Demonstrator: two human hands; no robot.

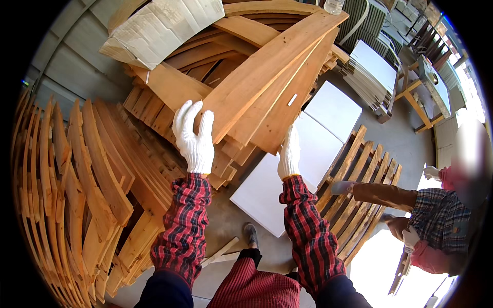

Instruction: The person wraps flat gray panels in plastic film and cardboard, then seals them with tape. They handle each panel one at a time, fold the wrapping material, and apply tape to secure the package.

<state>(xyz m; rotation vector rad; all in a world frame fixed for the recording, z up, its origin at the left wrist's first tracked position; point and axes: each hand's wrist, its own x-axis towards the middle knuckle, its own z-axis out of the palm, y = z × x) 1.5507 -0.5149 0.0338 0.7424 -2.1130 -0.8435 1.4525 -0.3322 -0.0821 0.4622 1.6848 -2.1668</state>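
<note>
Both gloved hands are gripping the near end of a long, slightly curved wooden board (267, 77), the left hand (194, 137) spread flat with fingers open against its near left corner and the right hand (290, 154) clasping the lower right edge, the two set apart across the board's width. The board is lying on top of a heap of similar planks (205, 56), its long axis running away from the person, up and to the right. Both hands are sitting about equally near, with white panels (308, 154) on the floor just below.
</note>
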